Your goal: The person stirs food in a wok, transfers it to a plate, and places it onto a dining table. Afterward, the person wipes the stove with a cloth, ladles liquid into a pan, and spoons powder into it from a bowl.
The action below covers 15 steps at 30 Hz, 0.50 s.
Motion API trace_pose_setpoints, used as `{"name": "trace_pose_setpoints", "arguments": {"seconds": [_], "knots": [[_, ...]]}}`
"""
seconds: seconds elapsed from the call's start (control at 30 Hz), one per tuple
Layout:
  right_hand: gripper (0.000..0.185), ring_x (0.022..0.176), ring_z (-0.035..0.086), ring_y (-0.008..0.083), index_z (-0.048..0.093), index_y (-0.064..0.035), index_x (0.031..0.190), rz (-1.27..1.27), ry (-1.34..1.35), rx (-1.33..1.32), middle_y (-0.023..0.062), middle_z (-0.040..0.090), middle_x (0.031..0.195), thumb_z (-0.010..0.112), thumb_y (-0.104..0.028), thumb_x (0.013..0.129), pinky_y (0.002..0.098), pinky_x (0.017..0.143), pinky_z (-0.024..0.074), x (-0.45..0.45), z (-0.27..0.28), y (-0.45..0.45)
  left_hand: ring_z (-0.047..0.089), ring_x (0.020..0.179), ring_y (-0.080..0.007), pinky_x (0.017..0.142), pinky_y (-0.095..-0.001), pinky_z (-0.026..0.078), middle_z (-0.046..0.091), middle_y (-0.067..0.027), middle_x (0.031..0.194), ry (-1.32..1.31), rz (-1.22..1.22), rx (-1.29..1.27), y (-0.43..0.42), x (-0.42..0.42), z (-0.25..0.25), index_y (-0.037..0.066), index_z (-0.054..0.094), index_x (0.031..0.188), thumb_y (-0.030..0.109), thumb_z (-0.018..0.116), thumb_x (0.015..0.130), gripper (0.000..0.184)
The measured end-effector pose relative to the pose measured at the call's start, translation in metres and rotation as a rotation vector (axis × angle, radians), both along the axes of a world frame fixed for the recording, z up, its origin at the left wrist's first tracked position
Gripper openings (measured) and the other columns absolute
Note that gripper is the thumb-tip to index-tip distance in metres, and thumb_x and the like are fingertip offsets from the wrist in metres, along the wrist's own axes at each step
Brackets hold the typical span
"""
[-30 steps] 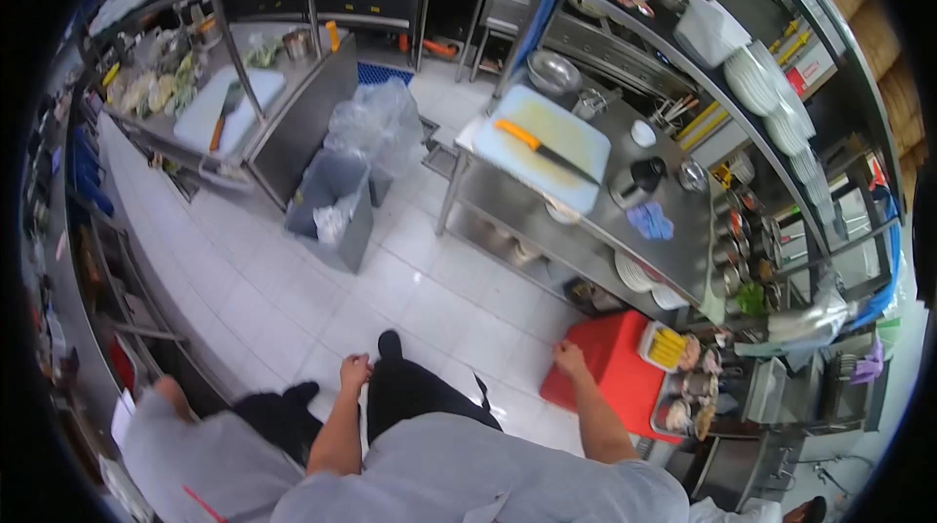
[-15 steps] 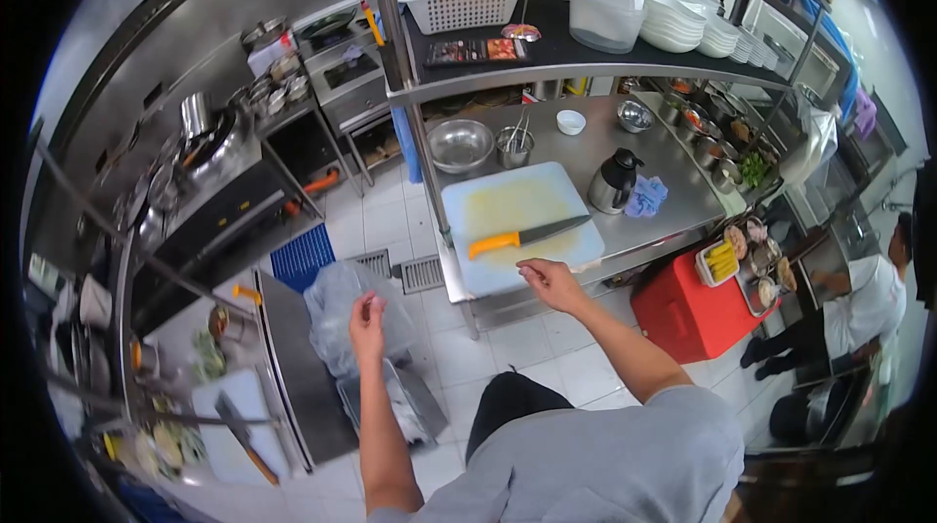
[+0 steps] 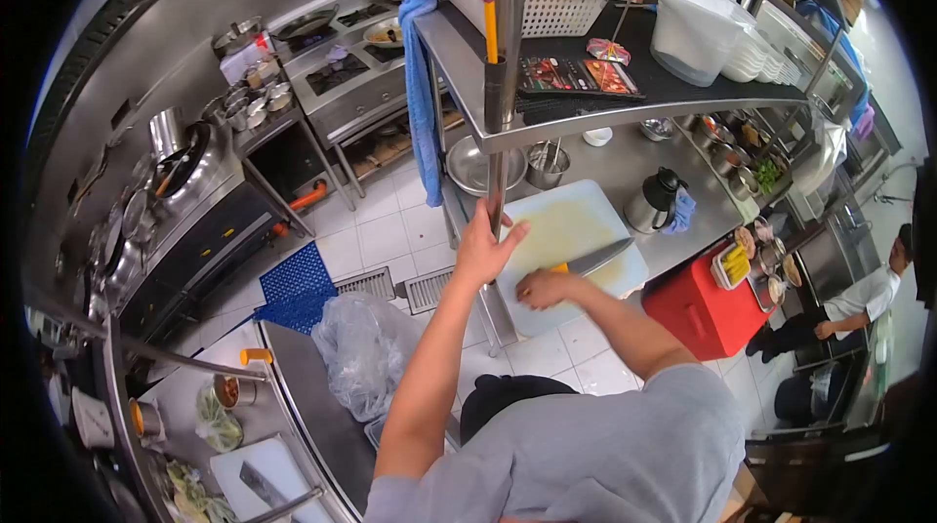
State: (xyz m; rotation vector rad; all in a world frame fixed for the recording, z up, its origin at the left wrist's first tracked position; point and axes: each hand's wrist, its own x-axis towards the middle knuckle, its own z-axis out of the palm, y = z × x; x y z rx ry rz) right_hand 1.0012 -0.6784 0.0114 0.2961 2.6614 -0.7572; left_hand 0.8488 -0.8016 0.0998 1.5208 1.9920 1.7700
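Observation:
A large kitchen knife (image 3: pixel 600 258) with an orange handle lies across the white cutting board (image 3: pixel 576 206) on the steel counter. My right hand (image 3: pixel 549 290) is over the knife's handle with its fingers curled round it; only a bit of orange shows beyond them. At the board's left edge my left hand (image 3: pixel 485 252) is raised by the steel shelf post (image 3: pixel 500 157), thumb and fingers apart on either side of it. Whether it touches the post is unclear.
Behind the board stand a steel bowl (image 3: pixel 473 167), a steel container with utensils (image 3: pixel 549 167) and a vacuum jug (image 3: pixel 652 203). The shelf (image 3: pixel 644 113) overhangs the counter. A red cooler (image 3: pixel 705 313) is at right; a person (image 3: pixel 854 299) stands beyond it. A plastic bag (image 3: pixel 361 352) lies lower left.
My view has swung left. My right hand has moved onto the knife handle. My left hand has gone from above the plastic bag to the shelf post by the board.

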Motion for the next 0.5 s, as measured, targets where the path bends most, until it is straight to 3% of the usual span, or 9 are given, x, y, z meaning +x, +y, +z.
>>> {"name": "trace_pose_setpoints", "arguments": {"seconds": [0.03, 0.07, 0.13, 0.17, 0.2, 0.23, 0.37, 0.4, 0.5], "knots": [[0.028, 0.079, 0.071, 0.0271, 0.069, -0.0036, 0.102, -0.175, -0.140, -0.089, 0.0147, 0.073, 0.090, 0.056, -0.024, 0.090, 0.0401, 0.068, 0.0570, 0.003, 0.009, 0.022, 0.064, 0.075, -0.0288, 0.068, -0.0388, 0.050, 0.069, -0.0117, 0.088, -0.165, -0.090, -0.190, 0.004, -0.003, 0.001, 0.003, 0.052, 0.129, 0.034, 0.073, 0.087, 0.057], [0.028, 0.074, 0.071, 0.0226, 0.070, -0.0031, 0.101, -0.417, -0.225, -0.129, 0.0121, 0.073, 0.087, 0.057, -0.024, 0.089, 0.0386, 0.064, 0.0573, 0.003, 0.031, 0.047, 0.057, 0.057, -0.0216, 0.055, -0.0390, 0.043, 0.061, -0.0071, 0.066, -0.158, -0.109, -0.015, 0.015, -0.009, -0.008, 0.001, 0.060, 0.114, 0.036, 0.071, 0.089, 0.044], [0.026, 0.067, 0.070, 0.0157, 0.071, -0.0042, 0.100, -0.718, 0.141, -0.225, 0.0082, 0.072, 0.082, 0.059, -0.024, 0.088, 0.0359, 0.058, 0.0565, 0.008, -0.018, 0.135, 0.055, 0.056, -0.0175, 0.054, -0.0362, 0.041, 0.060, -0.0059, 0.064, -0.324, -0.189, -0.015, 0.039, -0.025, -0.039, 0.000, 0.063, 0.107, 0.035, 0.069, 0.091, 0.038], [0.024, 0.075, 0.072, 0.0248, 0.071, -0.0064, 0.101, -0.866, 0.282, -0.139, 0.0128, 0.073, 0.086, 0.061, -0.024, 0.087, 0.0398, 0.065, 0.0576, 0.008, -0.034, 0.170, 0.053, 0.055, -0.0133, 0.052, -0.0334, 0.040, 0.059, -0.0046, 0.062, -0.485, -0.291, -0.057, 0.043, -0.020, -0.053, 0.000, 0.066, 0.100, 0.034, 0.068, 0.092, 0.034], [0.024, 0.085, 0.071, 0.0361, 0.071, -0.0087, 0.102, -0.821, 0.477, 0.199, 0.0185, 0.072, 0.091, 0.061, -0.025, 0.088, 0.0441, 0.076, 0.0570, 0.008, -0.059, 0.207, 0.051, 0.055, -0.0103, 0.051, -0.0310, 0.038, 0.058, -0.0033, 0.061, -0.451, -0.289, -0.089, 0.041, -0.019, -0.058, -0.001, 0.067, 0.094, 0.032, 0.067, 0.093, 0.033], [0.024, 0.097, 0.066, 0.0424, 0.070, -0.0094, 0.104, -0.970, 0.496, 0.255, 0.0224, 0.070, 0.098, 0.060, -0.024, 0.088, 0.0467, 0.087, 0.0535, 0.003, -0.048, 0.213, 0.049, 0.055, -0.0073, 0.050, -0.0286, 0.037, 0.058, -0.0020, 0.061, -0.386, -0.295, -0.118, 0.042, -0.028, -0.055, -0.001, 0.068, 0.088, 0.030, 0.067, 0.094, 0.032], [0.038, 0.109, 0.062, 0.0424, 0.060, -0.0129, 0.125, -1.304, 0.573, 0.245, 0.0276, 0.065, 0.112, 0.060, -0.024, 0.088, 0.0464, 0.097, 0.0491, -0.017, -0.061, 0.279, 0.052, 0.055, -0.0084, 0.051, -0.0260, 0.040, 0.060, -0.0051, 0.063, -0.594, -0.591, -0.168, 0.043, -0.042, -0.044, -0.001, 0.063, 0.072, 0.027, 0.064, 0.095, 0.035], [0.048, 0.112, 0.059, 0.0438, 0.051, -0.0155, 0.136, -1.335, 0.578, 0.234, 0.0271, 0.062, 0.118, 0.060, -0.026, 0.089, 0.0503, 0.098, 0.0480, -0.023, -0.084, 0.309, 0.053, 0.055, -0.0093, 0.051, -0.0256, 0.041, 0.060, -0.0057, 0.063, -0.590, -0.624, -0.222, 0.043, -0.045, -0.039, 0.000, 0.062, 0.071, 0.028, 0.063, 0.095, 0.037], [0.055, 0.116, 0.056, 0.0415, 0.044, -0.0194, 0.143, -1.514, 0.526, 0.256, 0.0230, 0.058, 0.122, 0.060, -0.026, 0.091, 0.0522, 0.097, 0.0470, -0.037, -0.083, 0.340, 0.054, 0.056, -0.0133, 0.051, -0.0273, 0.042, 0.061, -0.0078, 0.063, -0.525, -0.692, -0.324, 0.042, -0.061, -0.049, 0.001, 0.061, 0.070, 0.034, 0.065, 0.094, 0.041]]}}
